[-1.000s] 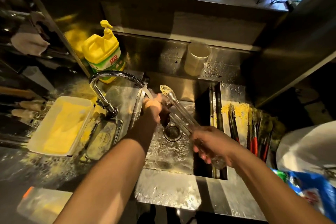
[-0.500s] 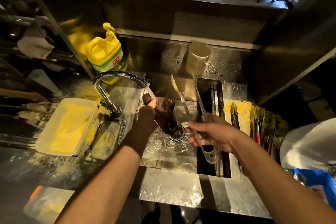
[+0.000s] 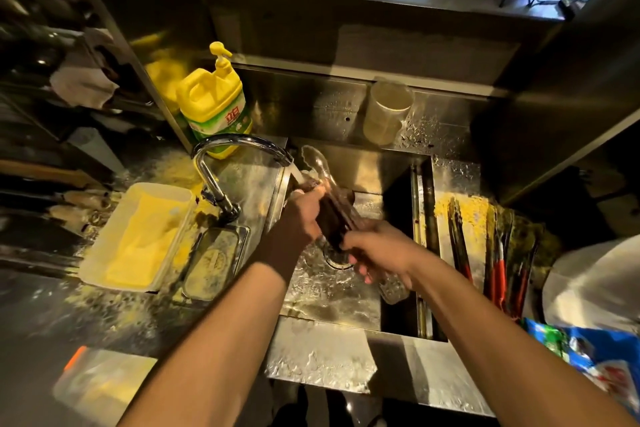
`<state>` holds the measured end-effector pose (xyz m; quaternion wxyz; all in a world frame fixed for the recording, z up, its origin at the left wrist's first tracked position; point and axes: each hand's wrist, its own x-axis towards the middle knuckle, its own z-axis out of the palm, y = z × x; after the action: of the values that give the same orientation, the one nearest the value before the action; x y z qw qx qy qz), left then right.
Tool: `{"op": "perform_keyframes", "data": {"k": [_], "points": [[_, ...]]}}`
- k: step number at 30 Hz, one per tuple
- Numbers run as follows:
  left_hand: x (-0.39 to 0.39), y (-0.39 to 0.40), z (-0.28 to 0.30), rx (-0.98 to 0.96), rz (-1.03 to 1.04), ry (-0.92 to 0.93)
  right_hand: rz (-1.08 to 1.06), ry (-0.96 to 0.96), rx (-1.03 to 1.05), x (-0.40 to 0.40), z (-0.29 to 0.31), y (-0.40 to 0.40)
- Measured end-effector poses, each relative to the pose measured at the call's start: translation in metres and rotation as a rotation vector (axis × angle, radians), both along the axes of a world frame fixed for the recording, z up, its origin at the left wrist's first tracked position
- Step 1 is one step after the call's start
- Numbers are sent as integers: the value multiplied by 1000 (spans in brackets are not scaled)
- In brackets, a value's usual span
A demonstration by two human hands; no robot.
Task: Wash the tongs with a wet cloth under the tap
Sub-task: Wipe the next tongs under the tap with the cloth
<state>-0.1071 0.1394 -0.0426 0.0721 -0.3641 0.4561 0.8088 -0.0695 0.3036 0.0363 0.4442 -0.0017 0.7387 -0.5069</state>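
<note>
Steel tongs (image 3: 317, 166) are held over the sink (image 3: 398, 170), tips toward twelve o'clock beside the running tap (image 3: 239, 144). The handle end is gripped by the right hand (image 3: 379, 251), while a dark wet cloth (image 3: 332, 218) is clamped around the arms by the left hand (image 3: 303, 215). Washing is judged under way, with rinsing and setting aside not yet done.

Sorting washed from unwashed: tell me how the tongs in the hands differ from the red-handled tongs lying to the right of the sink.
The plain metal tongs are held over the sink, tips under the tap's stream; the red-handled tongs lie flat on the counter. The plain metal tongs are gripped by the right hand and wrapped in the dark cloth that the left hand holds; the red-handled tongs lie untouched. Both are long and slim.
</note>
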Motion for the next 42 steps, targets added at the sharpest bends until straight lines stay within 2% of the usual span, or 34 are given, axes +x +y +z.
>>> {"op": "perform_keyframes", "data": {"k": [3,5,8,12,16,19,22,24,27,30,34,36,38,42], "points": [[-10,-18,7,-46,56,-34,64,-5,7,10,3,4],[-17,-18,5,-67,46,-49,37,0,-8,9,8,7],[-16,-3,9,5,-13,-71,-16,25,-8,5,12,-1],[-22,-12,6,-14,72,-24,-75,-37,-56,12,10,-5],[-18,4,0,36,-27,-83,-59,-19,-15,1,13,-4],[-18,0,0,-54,-81,-99,4,11,2,2,9,-6],[-24,-11,-3,-26,26,-118,54,24,29,5,9,4],[-28,-9,-6,-109,73,-114,67,26,66,4,11,16],[-27,-10,-14,-269,201,-146,39,-71,63,5,12,37],[-14,-18,-25,-298,317,-199,-94,-198,-56,8,8,55],[12,-15,-33,-428,168,-253,-238,-345,-242,8,2,60],[25,-10,-32,-410,131,-222,-297,-348,-240,13,2,55],[36,-4,-29,-283,134,-187,-220,-126,-44,18,3,47],[49,3,-20,-147,6,-130,204,681,854,25,5,31]]}}
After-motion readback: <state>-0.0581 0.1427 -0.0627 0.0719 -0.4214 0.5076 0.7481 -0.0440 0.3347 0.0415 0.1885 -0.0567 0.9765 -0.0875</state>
